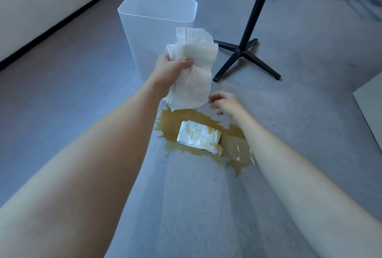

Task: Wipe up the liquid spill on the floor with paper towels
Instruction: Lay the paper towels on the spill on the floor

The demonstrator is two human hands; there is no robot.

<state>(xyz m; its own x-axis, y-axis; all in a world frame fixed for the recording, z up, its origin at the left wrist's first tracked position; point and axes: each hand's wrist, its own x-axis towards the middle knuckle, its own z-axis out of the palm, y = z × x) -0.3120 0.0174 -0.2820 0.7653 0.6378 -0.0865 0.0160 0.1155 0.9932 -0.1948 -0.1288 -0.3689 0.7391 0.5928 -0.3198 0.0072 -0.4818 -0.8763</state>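
A brown liquid spill (pixel 175 122) spreads over the grey floor in the middle of the view. On it lies a folded wad of paper towel (pixel 197 137), stained brown, with a soaked brown sheet (pixel 235 146) beside it to the right. My left hand (pixel 170 69) grips a bunch of clean white paper towels (pixel 195 71) in the air above the far edge of the spill. My right hand (pixel 224 102) hovers just right of the hanging towels, above the spill, fingers loosely curled and holding nothing.
A tall translucent white waste bin (pixel 148 36) stands just behind the spill. To its right is a black pole on a cross-shaped base (pixel 245 51). A wall with a dark skirting (pixel 51 26) runs along the left. A pale panel edge (pixel 370 111) shows at the right.
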